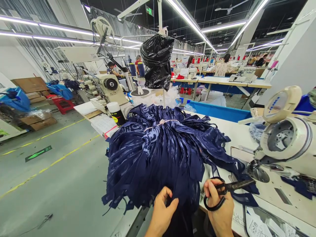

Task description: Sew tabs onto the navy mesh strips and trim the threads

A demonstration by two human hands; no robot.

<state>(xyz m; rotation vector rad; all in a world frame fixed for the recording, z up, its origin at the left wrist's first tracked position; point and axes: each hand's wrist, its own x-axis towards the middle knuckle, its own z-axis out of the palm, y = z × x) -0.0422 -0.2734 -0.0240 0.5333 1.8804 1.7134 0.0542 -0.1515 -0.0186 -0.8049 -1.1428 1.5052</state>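
A white worktable [229, 131] carries heaped navy fabric pieces [160, 154] and a sewing machine [288, 141].

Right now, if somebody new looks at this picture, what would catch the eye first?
First, the big bundle of navy fabric pieces, tied with a pale band and heaped on the white table in the middle. At its near edge the left hand pinches the fabric, while the right hand holds black scissors. A black plastic bag hangs above, and a white sewing machine stands to the right.

A garment factory — rows of sewing machines [283, 141]; piled navy fabric [160, 151].
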